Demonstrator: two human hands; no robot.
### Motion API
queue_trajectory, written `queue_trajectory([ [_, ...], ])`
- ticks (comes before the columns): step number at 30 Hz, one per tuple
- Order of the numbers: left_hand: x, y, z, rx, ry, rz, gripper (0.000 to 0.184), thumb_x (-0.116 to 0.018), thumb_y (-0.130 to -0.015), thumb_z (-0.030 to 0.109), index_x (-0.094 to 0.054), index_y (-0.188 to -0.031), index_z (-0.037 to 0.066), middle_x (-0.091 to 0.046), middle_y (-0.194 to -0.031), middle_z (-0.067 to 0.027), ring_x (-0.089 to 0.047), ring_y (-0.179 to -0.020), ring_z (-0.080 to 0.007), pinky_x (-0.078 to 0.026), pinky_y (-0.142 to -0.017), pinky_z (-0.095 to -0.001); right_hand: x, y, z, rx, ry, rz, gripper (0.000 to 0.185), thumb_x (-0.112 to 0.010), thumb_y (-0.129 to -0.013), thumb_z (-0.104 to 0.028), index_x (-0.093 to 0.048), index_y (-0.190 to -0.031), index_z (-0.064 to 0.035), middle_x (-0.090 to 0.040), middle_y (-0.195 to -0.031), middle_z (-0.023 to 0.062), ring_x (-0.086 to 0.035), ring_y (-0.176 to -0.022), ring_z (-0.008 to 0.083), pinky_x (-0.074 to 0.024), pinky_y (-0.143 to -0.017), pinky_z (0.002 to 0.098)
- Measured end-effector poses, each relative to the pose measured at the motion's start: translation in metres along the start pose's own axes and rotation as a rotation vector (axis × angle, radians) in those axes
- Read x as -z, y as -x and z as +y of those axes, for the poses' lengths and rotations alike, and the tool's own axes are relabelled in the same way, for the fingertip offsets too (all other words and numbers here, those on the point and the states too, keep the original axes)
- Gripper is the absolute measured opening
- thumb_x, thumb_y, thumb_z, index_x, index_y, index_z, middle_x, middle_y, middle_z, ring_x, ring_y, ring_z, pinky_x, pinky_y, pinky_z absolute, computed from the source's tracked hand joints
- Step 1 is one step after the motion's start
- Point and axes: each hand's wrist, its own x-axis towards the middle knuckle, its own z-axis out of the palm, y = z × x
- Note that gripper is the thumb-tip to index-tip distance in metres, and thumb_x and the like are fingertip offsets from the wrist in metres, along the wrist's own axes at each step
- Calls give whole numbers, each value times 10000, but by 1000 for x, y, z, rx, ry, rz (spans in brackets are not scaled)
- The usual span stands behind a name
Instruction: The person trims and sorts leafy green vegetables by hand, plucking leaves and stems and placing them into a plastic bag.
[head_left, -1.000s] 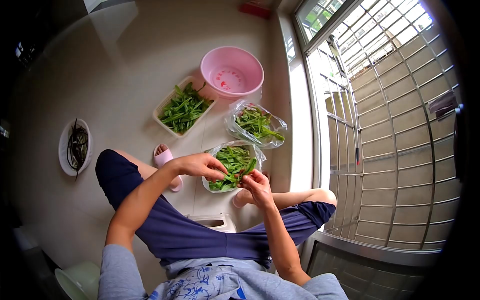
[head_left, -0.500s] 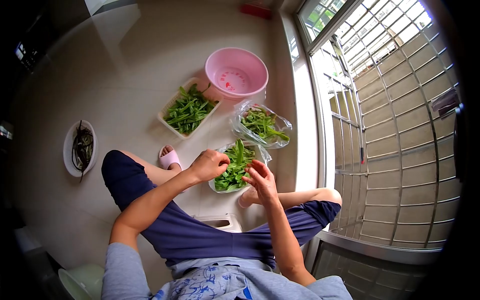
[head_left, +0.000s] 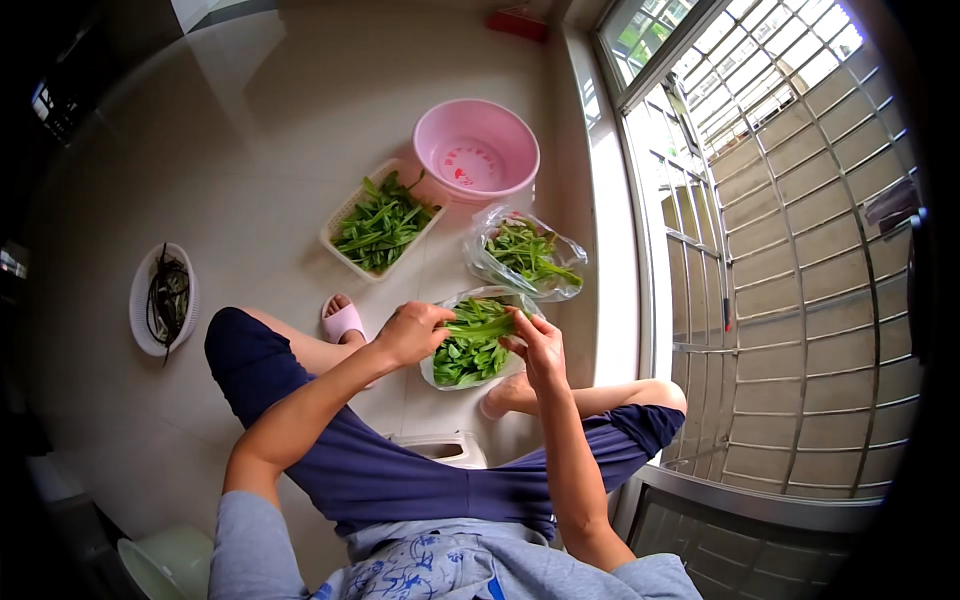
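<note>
Tiled floor point(head_left: 240, 190), pale and glossy, runs in a broad stretch between the seated person's left knee point(head_left: 240, 345) and the far-left basket. Metal window grille point(head_left: 790, 330), a grid of thin bars, fills the right side. White ledge point(head_left: 612, 230), long and straight, bounds the work area on the right, leaving a narrow floor strip beside the bags. Pink basin point(head_left: 505, 150), round and upright, stands farthest forward of the containers. Rectangular basket point(head_left: 346, 261), pale and heaped with leafy greens, sits just beside the basin; some leaves overlap its rim. White oval basket point(head_left: 142, 300), holding dark, thin stems, stands well apart from the others. Upper plastic bag point(head_left: 484, 262), clear, lies open with greens nearing the ledge-side edge. Lower plastic bag point(head_left: 527, 303), also clear and filled with greens, lies near it, between the feet; whether the two bags touch cannot be told. Left hand point(head_left: 414, 333), fingertips pinching one end of a green leafy stem point(head_left: 482, 327). Right hand point(head_left: 538, 348), thumb and fingers grasping the other end. The stem spans the gap between both hands, above the lower bag.
</note>
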Motion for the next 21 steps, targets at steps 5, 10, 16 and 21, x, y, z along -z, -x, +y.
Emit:
queue_trajectory([
  [5, 4, -3, -2, 148, 141, -38, 172, -539, -645, 115, -592, -776, 18, -586, -706, -140, -573, -653, -253, -451, -632, -315, 19, 5, 9, -158, -385, -123, 255, -459, -817, -141, -498, -998, 34, -552, -804, 72, -539, -697, 130, -474, -646, 237],
  [10, 7, -6, -2, 201, 194, -95, 149, -557, -653, 92, -566, -764, -7, -585, -654, -69, -552, -615, -108, -433, -580, -232, 27, 7, 17, -139, -483, -135, 245, -443, -820, -117, -487, -1014, 27, -553, -794, 66, -544, -691, 128, -469, -632, 229],
  [16, 7, -7, -5, 184, 214, -51, 144, -556, -660, 72, -573, -779, -7, -589, -666, -65, -554, -634, -101, -436, -591, -222, 27, 7, 25, 25, -231, 23, 175, -495, -788, -94, -531, -915, 22, -560, -755, 58, -540, -640, 111, -460, -586, 218],
  [21, 14, -11, -6, 236, 268, -75, 142, -547, -675, 48, -577, -797, -18, -591, -677, -58, -557, -645, -94, -442, -598, -208, 30, 2, 25, 90, -48, 29, 103, -523, -770, -73, -527, -832, 9, -549, -708, 39, -530, -576, 101, -451, -536, 201],
])
